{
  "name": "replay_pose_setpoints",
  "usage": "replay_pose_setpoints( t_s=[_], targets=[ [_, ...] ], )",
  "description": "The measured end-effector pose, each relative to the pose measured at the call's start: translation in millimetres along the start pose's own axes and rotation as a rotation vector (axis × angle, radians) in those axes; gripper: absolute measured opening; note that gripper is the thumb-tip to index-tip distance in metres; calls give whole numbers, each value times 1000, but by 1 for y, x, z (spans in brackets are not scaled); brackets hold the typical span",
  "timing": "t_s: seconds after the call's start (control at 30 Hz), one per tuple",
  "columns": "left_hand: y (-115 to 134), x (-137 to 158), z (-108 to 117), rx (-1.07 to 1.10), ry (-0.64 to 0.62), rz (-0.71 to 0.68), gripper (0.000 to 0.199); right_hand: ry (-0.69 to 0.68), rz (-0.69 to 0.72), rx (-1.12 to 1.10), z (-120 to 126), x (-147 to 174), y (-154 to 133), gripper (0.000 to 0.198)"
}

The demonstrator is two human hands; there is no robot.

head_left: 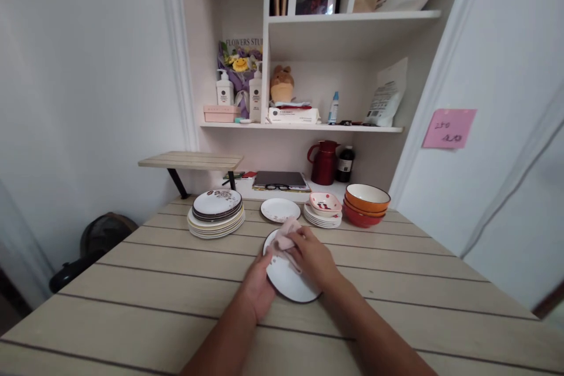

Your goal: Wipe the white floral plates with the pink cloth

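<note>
A white plate with a dark rim (288,283) is tilted above the table's near middle. My left hand (258,285) grips its left edge, thumb over the rim. A pale pink cloth (285,236) is bunched in my right hand (312,252), pressed against the plate's upper face. Just beyond, another white plate (280,210) with a faint floral pattern lies flat. On the left stands a stack of plates (215,217), the top ones dark-rimmed with a flower print. To the right, a small square pink dish (325,202) rests on several stacked white saucers (324,221).
Nested orange and red bowls (365,204) stand at the right of the slatted wooden table (185,282). A raised wooden shelf (191,160) is at the back left. Behind are a laptop (279,179), glasses (277,187), a red jug (324,163) and a dark bottle (345,164).
</note>
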State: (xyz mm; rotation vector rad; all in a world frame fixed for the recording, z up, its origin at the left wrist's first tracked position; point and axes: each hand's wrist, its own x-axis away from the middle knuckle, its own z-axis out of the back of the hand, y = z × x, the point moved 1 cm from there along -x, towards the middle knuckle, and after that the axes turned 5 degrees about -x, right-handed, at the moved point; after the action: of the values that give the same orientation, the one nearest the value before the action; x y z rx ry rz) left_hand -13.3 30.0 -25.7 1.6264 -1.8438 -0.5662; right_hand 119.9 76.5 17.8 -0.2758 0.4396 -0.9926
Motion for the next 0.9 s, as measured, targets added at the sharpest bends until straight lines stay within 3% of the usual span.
replay_pose_setpoints(
  t_s=[0.13, 0.27, 0.43, 0.57, 0.7, 0.9],
  targets=[
    [1, 3, 1, -8, 22, 17, 50, -80, -13, -1, 21, 15, 23, 30],
    [4, 6, -2, -23, 9, 40, 48, -288, 212, -98, 18, 32, 10, 26],
    [6, 6, -2, -36, 0, 31, 42, -102, 229, -187, -7, 22, -19, 34],
    [4, 3, -2, -31, 14, -12, 42, -3, 96, -98, -7, 11, -10, 35],
    [3, 4, -3, -22, 24, -25, 46, -64, 1, -23, 8, 17, 7, 37],
    [5, 6, -2, -109, 14, 21, 47, -253, 200, -21, 21, 33, 1, 32]
  ],
)
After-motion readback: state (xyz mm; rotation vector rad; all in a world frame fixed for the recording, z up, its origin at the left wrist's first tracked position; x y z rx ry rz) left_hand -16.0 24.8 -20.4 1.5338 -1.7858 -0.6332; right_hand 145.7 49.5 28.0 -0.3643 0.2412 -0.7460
